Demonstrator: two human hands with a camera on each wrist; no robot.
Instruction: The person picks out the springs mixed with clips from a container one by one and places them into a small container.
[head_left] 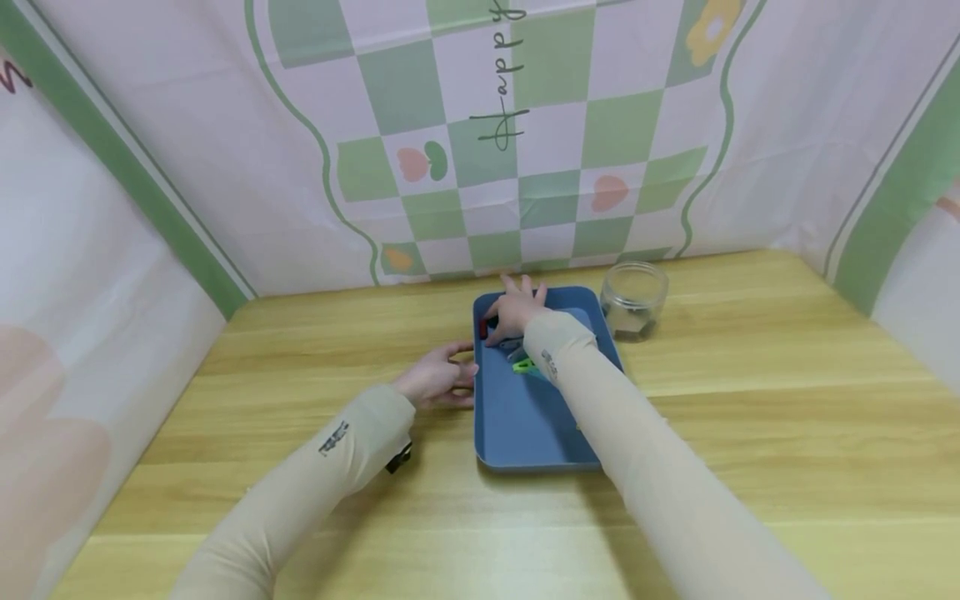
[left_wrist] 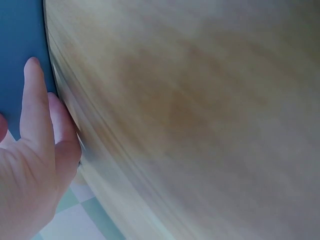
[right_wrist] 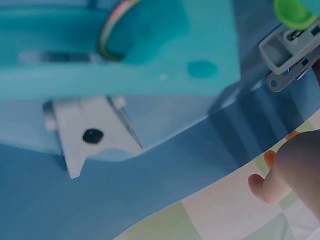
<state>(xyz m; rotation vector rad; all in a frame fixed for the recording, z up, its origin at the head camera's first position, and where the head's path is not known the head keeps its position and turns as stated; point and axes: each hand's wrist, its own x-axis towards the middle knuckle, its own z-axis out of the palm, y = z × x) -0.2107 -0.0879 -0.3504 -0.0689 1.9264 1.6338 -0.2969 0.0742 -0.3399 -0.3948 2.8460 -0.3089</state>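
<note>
A blue tray (head_left: 517, 433) lies on the table. My left hand (head_left: 441, 377) rests at its left side, fingers extended; in the left wrist view a fingertip (left_wrist: 33, 67) overlaps the tray's blue wall. My right hand (head_left: 517, 313) reaches into the tray's far left corner. Its thumb and index finger come round a small red thing (head_left: 483, 328) with a dark part beside it; I cannot tell whether they pinch it. Close by lie grey clips (right_wrist: 280, 52) and a bright green clip (head_left: 522, 366). A teal plastic piece (right_wrist: 165, 80) looms large in the right wrist view.
A clear round jar (head_left: 634, 302) with dark bits inside stands right of the tray's far end. A white piece with a black dot (right_wrist: 95, 127) sits in the tray. Behind the wooden table (head_left: 315, 325) hangs a checkered cloth (head_left: 480, 150).
</note>
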